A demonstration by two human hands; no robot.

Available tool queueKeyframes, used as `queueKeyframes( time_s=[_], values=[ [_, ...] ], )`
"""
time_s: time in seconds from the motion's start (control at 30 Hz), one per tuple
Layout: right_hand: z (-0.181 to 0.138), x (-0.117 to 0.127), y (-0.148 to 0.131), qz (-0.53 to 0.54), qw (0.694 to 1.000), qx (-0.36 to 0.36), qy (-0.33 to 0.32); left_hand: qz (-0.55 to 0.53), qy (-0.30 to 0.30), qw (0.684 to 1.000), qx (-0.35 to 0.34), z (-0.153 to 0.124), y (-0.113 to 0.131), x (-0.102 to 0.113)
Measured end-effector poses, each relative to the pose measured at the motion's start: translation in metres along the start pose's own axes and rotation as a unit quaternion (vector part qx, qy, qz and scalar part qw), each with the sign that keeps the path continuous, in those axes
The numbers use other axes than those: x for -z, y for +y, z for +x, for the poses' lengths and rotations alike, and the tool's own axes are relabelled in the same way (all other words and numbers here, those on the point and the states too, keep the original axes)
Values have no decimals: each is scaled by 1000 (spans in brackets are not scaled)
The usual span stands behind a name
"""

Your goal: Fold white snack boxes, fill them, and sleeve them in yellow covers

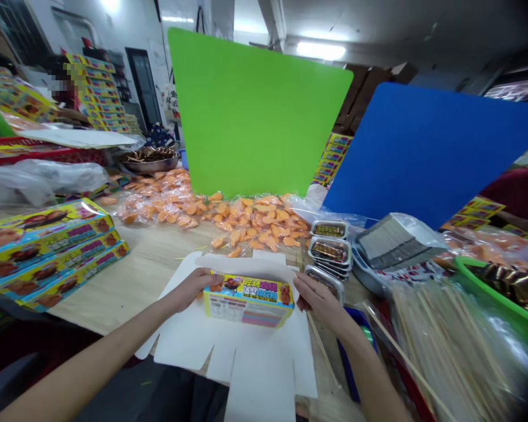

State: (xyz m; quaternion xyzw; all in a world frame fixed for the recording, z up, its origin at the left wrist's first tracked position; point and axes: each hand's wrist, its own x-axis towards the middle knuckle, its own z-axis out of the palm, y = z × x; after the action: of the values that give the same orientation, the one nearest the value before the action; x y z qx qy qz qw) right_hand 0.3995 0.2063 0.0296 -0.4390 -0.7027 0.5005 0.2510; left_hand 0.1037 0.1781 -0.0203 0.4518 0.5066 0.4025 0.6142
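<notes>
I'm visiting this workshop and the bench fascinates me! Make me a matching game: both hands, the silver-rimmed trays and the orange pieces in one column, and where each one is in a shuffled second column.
Things:
1. Left hand
2. Right hand
3. Silver-rimmed trays
4. Orange pieces

Places:
A. On the right end of the printed carton
B. Heaped in clear plastic below the green board
C. On the left end of the printed carton
D. Stacked just beyond the right hand

Right pairs: 1-C, 2-A, 3-D, 4-B
</notes>
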Motion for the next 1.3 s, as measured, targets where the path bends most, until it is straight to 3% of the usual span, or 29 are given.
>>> queueKeyframes(
  time_s=[0.4, 0.67, 1.07, 1.17, 1.3],
  values=[
    [-8, -3, 10, 35, 999, 21, -9, -29, -9, 1000, 1, -3, -1, -1],
    [-3, 5, 1, -39, 999, 23, -14, -25, -6, 1000, 12, 0, -1, 0],
    [-14, -13, 5, 46, 999, -18, -10, -38, 8, 999, 6, -2, -4, -4],
    [-17, -15, 7, 67, 997, -24, -16, -48, 71, 994, -62, 0, -10, -9],
    [-18, -17, 11, 76, 997, -28, -9, -17, 212, 952, -219, -1, -13, -9]
  ],
)
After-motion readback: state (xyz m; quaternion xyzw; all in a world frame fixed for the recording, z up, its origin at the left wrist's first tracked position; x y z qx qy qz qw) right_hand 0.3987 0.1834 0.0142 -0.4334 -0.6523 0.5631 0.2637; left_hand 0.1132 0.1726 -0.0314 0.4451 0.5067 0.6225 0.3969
